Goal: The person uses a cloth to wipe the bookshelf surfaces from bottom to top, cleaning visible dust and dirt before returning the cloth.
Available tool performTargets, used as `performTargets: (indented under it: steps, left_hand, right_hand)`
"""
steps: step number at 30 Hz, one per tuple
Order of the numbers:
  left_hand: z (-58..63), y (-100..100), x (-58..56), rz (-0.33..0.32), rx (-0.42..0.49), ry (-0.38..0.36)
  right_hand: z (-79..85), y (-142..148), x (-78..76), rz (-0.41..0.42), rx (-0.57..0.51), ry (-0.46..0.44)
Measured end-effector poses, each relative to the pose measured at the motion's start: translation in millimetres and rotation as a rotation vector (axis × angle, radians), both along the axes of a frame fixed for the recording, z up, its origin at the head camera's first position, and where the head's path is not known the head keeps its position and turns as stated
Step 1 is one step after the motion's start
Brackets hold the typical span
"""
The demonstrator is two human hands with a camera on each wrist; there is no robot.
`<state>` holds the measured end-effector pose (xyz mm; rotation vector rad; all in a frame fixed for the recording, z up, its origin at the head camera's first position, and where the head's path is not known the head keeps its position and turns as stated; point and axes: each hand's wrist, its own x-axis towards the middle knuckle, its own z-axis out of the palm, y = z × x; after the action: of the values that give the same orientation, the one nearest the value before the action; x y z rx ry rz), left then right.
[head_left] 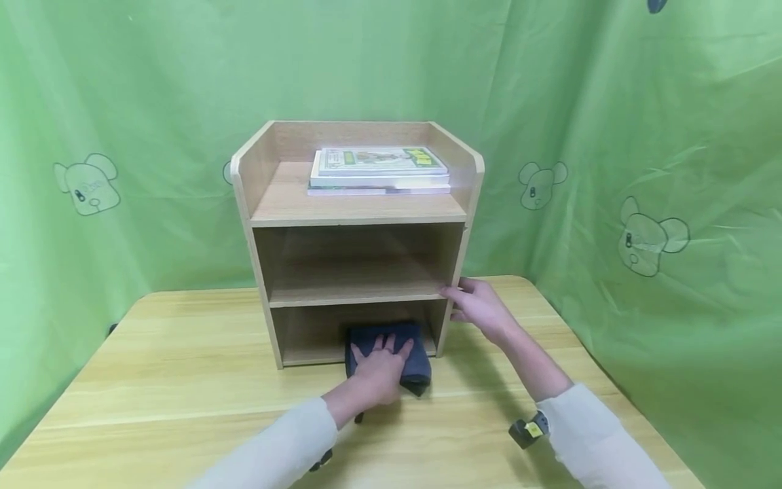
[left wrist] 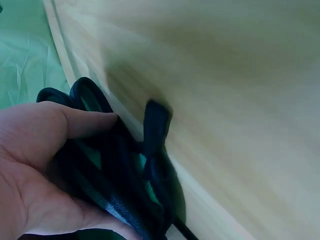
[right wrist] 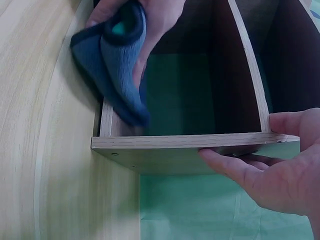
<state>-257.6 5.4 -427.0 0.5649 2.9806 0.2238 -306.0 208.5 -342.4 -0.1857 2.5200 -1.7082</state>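
A folded dark blue cloth lies over the front edge of the bottom compartment of a wooden shelf unit. My left hand grips it from above with spread fingers on top. In the left wrist view the thumb bears on the looped folds of the cloth, which fill the palm. My right hand holds the unit's right side panel. In the right wrist view, the thumb and fingers of this hand stand on either side of the panel, level with the middle board.
Several books are stacked on the unit's top board. The unit stands on a light wooden table. Green curtains with animal-head drawings hang behind and at the sides, close to the table's edges.
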Motion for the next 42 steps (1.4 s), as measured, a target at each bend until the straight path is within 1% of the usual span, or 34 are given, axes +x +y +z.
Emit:
performTargets:
  steps: [4,10,17,21,24,27,35,38,42]
  left_hand:
    - [-2.1,-20,2.7,0.002,0.055,-0.004]
    - [-3.7,-55,5.6,-0.002,0.122,-0.009]
    - [-3.6,-94,4.5,-0.023,0.132,0.016]
    - [-2.5,-113,3.0,-0.023,0.149,0.007]
    - [-0.8,-123,3.2,-0.027,0.151,-0.003]
    - [-0.2,-126,3.7,-0.023,0.145,-0.002]
    - [1.5,-120,8.0,0.008,0.147,0.003]
    - [0.0,-119,9.0,0.016,0.15,0.018]
    - [-3.8,-114,8.1,0.025,0.178,0.027]
  right_hand:
    - [-0.4,1,0.1,0.005,0.005,0.005]
    - [0.1,0,0.5,0.021,0.005,0.004]
    - [2.6,1,0.5,0.024,0.014,0.002]
    - [3.4,1,1.0,0.03,0.006,0.003]
    - [3.1,1,1.7,0.027,0.011,-0.005]
    - [2.4,1,2.2,0.026,0.012,-0.007]
    - [1.9,-1,2.9,0.018,0.006,-0.005]
    - [1.9,-2,2.1,0.013,0.003,-0.005]
    - [2.1,-1,1.6,0.005,0.0,-0.01]
